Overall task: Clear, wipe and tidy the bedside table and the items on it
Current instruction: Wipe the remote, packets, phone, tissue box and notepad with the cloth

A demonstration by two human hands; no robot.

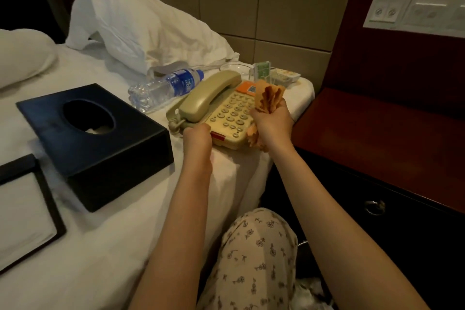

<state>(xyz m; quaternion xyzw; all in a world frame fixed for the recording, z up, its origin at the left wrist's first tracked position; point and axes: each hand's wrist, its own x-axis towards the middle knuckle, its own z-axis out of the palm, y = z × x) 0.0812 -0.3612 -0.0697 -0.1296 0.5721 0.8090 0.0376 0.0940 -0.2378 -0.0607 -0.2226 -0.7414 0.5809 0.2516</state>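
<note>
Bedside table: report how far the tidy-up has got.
Done: telephone, water bottle and tissue box lie on the bed, off the bedside table. In hand: left hand grips the telephone's front edge, right hand holds an orange cloth at its keypad. Left: returning the items; whether the table is wiped cannot be told.

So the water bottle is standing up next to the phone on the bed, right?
No. The head view shows the water bottle lying on its side, not standing, next to the phone on the bed.
</note>
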